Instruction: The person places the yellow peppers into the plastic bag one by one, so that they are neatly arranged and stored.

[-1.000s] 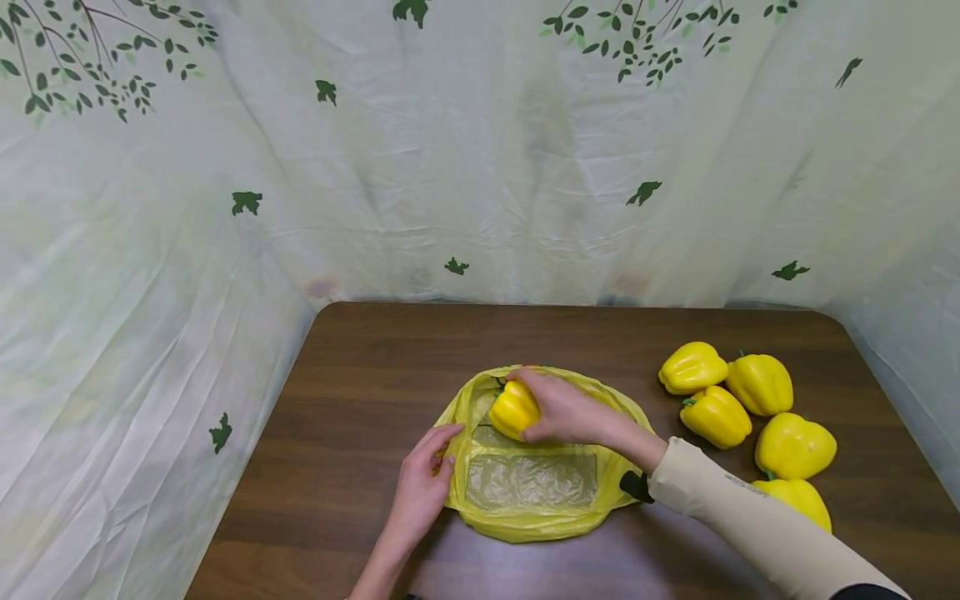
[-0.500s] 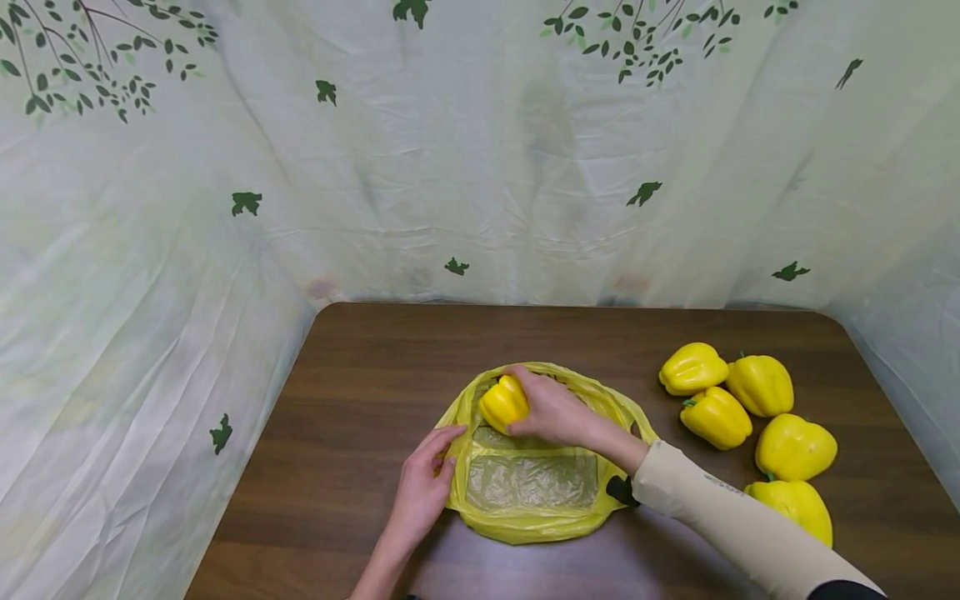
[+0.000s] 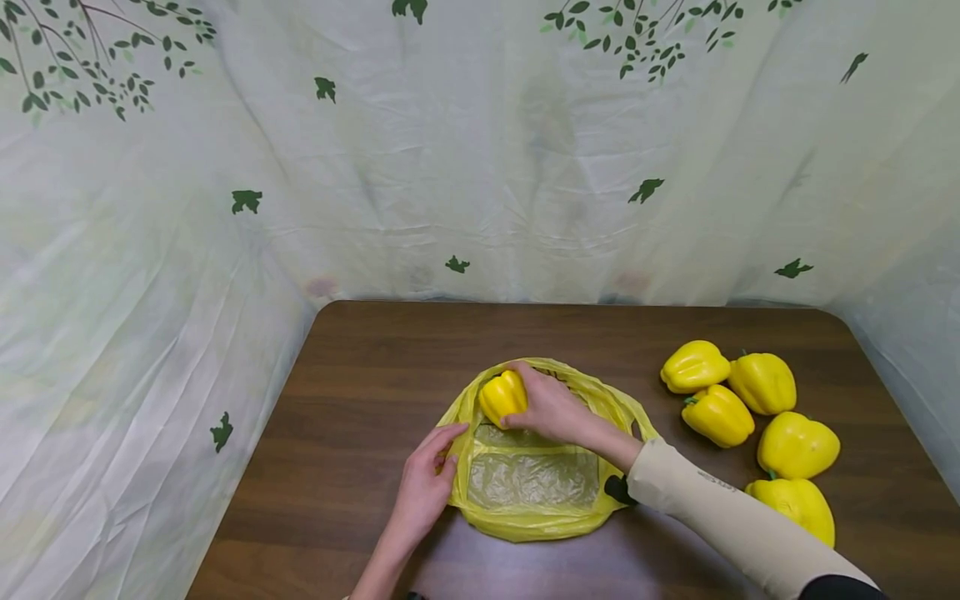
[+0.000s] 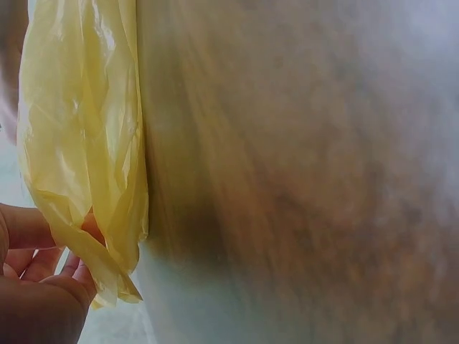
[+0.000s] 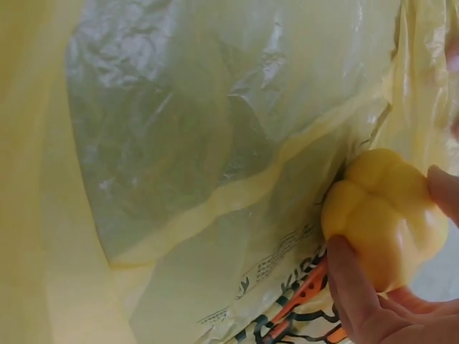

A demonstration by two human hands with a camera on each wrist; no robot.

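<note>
A yellow plastic bag (image 3: pixel 534 525) lies spread open on the table, its rim forming a wide ring. Inside its far left part, my right hand (image 3: pixel 551 408) grips a yellow bell pepper (image 3: pixel 502 398) between thumb and fingers. The right wrist view shows the same bell pepper (image 5: pixel 387 215) with its lobed bottom facing the camera, over the bag's printed wall. My left hand (image 3: pixel 426 479) is at the bag's left rim. In the left wrist view, its fingers (image 4: pixel 32 228) hold the hanging edge of the bag (image 4: pixel 82 129).
Several more yellow bell peppers (image 3: pixel 717 415) lie grouped on the right side of the brown wooden table (image 3: pixel 375 358). Pale cloth (image 3: pixel 480 167) with printed leaves hangs behind the table. My right sleeve (image 3: pixel 720 508) crosses over the table's front right.
My right hand has carried the bell pepper slightly left and toward the bag's far side. My left hand has stayed at the left rim.
</note>
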